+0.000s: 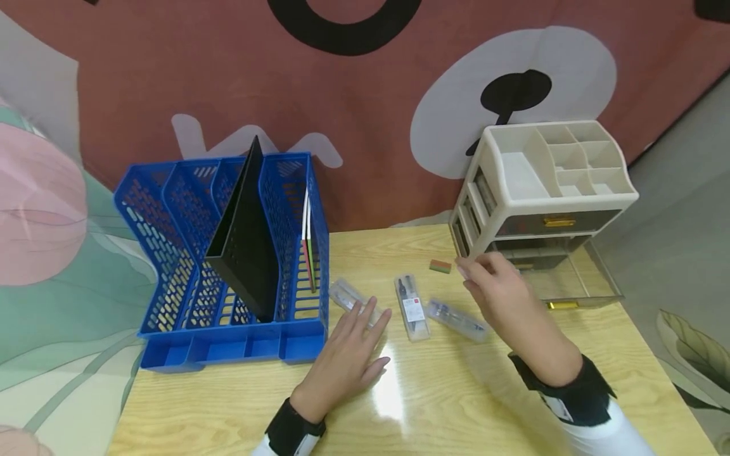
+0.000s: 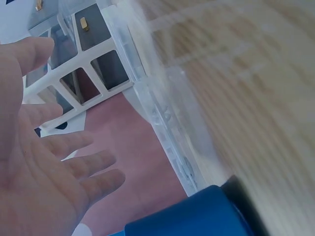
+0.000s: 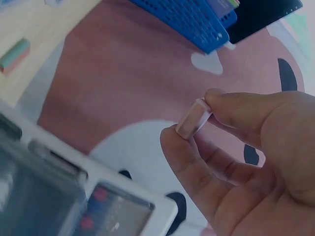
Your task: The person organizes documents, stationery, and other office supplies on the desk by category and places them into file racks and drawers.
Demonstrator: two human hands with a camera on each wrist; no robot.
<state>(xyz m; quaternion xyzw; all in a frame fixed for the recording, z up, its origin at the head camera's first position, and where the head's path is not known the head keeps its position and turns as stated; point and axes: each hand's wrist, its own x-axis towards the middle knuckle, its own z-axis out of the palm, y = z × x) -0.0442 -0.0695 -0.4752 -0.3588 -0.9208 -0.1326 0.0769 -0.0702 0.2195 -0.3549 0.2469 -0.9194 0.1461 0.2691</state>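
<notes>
My right hand [image 1: 504, 291] pinches a small pale pink-white eraser [image 3: 194, 119] between thumb and fingertips, above the table by the drawer unit. Just left of this hand, an orange and green eraser [image 1: 440, 266] lies on the table. My left hand [image 1: 345, 354] has its fingers spread and extended, close over a clear plastic case [image 1: 345, 292] that they partly cover. Between the hands lie a clear case with a white label [image 1: 413, 309] and another clear case [image 1: 457, 320] with dark contents.
At the right stands a white drawer unit [image 1: 564, 201] with a compartmented top; its clear bottom drawer [image 1: 587, 292] is pulled out. A blue file rack [image 1: 228, 351] at the left holds a black folder [image 1: 251, 253] and thin red and green items [image 1: 308, 253]. Behind hangs a patterned cloth [image 1: 376, 126].
</notes>
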